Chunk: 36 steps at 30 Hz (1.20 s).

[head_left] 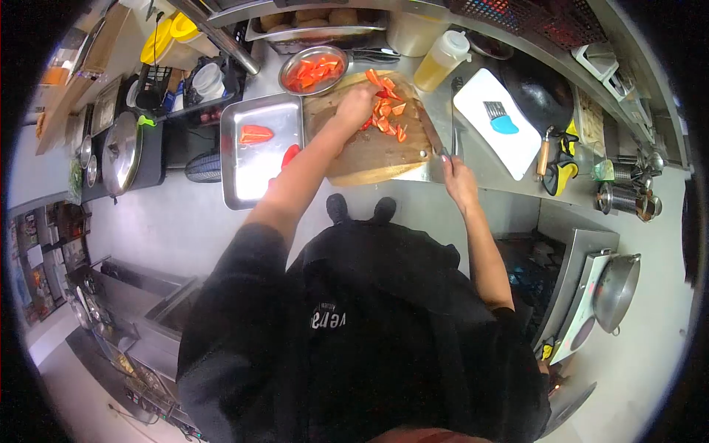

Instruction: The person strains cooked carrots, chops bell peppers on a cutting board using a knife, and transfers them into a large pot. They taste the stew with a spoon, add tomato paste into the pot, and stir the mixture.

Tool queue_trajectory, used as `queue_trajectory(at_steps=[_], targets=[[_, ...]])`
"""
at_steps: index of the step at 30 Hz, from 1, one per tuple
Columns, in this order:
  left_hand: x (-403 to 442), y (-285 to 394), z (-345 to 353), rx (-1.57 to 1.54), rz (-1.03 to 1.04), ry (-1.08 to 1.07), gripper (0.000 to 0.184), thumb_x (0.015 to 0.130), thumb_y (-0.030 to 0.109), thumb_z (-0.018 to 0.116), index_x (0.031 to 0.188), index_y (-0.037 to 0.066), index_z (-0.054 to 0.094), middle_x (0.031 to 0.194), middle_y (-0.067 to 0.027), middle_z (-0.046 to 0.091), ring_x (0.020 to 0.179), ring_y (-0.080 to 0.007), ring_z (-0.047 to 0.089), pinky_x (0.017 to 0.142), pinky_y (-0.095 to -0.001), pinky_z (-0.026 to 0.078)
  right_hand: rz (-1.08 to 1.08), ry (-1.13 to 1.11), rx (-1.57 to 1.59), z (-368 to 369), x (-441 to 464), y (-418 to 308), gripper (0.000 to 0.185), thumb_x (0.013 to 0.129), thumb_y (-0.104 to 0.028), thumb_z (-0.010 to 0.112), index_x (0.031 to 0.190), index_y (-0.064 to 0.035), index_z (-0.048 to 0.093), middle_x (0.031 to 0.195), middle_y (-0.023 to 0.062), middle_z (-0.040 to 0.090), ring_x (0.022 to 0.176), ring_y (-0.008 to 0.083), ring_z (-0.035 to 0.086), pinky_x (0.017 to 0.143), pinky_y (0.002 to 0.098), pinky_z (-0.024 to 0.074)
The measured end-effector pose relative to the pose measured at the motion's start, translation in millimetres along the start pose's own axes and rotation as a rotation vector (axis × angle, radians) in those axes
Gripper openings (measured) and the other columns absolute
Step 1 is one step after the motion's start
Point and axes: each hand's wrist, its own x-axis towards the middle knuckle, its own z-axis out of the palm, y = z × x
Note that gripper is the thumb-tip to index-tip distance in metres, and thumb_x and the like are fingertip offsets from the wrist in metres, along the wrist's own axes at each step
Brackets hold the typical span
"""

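Note:
My left hand (357,108) is over the wooden cutting board (347,159), fingers curled down at cut red pepper pieces (384,111); its fingertips are mostly hidden. In my right hand (460,182) is the handle of a knife (430,125), its blade angled along the right side of the board. A metal bowl (313,90) behind the board holds more cut red pepper. To the left is a steel tray (258,184) with a red pepper half (256,134) and another red piece (290,155) partly behind my left forearm.
A squeeze bottle (442,63) of yellowish liquid stands behind the board. On the right lies a white board (498,148) with a blue-handled crinkle cutter (504,124), beside a dark wok (538,92). A shelf edge (421,7) runs above the back of the counter.

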Motion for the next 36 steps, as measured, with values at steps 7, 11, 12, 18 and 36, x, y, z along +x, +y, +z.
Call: queue_trajectory(at_steps=[7,11,12,18,36], targets=[[28,8,18,0.366,0.002,-0.226,0.022,0.078,0.004,0.052,0.096,0.006,0.064,0.101,-0.0152,0.062,0.102,-0.0303,0.058,0.082,-0.0426,0.050,-0.020,-0.002,0.008,7,-1,0,0.038,0.095,-0.037,0.044,0.090,-0.0023,0.057,0.078,0.0291,0.060,0.079,0.0486,0.058,0.070,0.0545,0.0441],[8,14,11,0.307,-0.034,-0.177,0.020,0.076,0.011,0.060,0.096,0.007,0.065,0.102,-0.0140,0.061,0.104,-0.0291,0.055,0.085,-0.0426,0.047,-0.024,-0.009,0.067,7,-7,7,0.039,0.095,-0.038,0.044,0.090,-0.0015,0.057,0.080,0.0295,0.060,0.080,0.0482,0.058,0.070,0.0537,0.0443],[1,18,5,0.244,0.000,-0.112,0.020,0.076,0.013,0.063,0.095,0.008,0.066,0.100,-0.0142,0.061,0.102,-0.0293,0.056,0.086,-0.0424,0.046,-0.016,-0.025,0.067,5,-8,8,0.040,0.095,-0.039,0.044,0.091,-0.0011,0.057,0.081,0.0296,0.060,0.081,0.0482,0.058,0.071,0.0534,0.0443],[-29,16,-11,0.019,-0.003,-0.102,0.018,0.078,0.020,0.067,0.084,0.003,0.069,0.084,-0.0159,0.063,0.087,-0.0346,0.059,0.084,-0.0424,0.045,-0.016,-0.050,0.083,4,9,4,0.040,0.095,-0.039,0.044,0.093,-0.0008,0.057,0.081,0.0300,0.061,0.081,0.0489,0.058,0.070,0.0533,0.0446],[-18,-20,-28,0.111,-0.343,-0.013,0.024,0.083,0.021,0.062,0.100,0.005,0.068,0.090,-0.0221,0.065,0.086,-0.0381,0.063,0.077,-0.0444,0.050,-0.037,-0.035,0.094,15,-21,42,0.039,0.097,-0.038,0.043,0.090,-0.0017,0.055,0.060,0.0156,0.054,0.054,0.0305,0.055,0.053,0.0415,0.0432]])
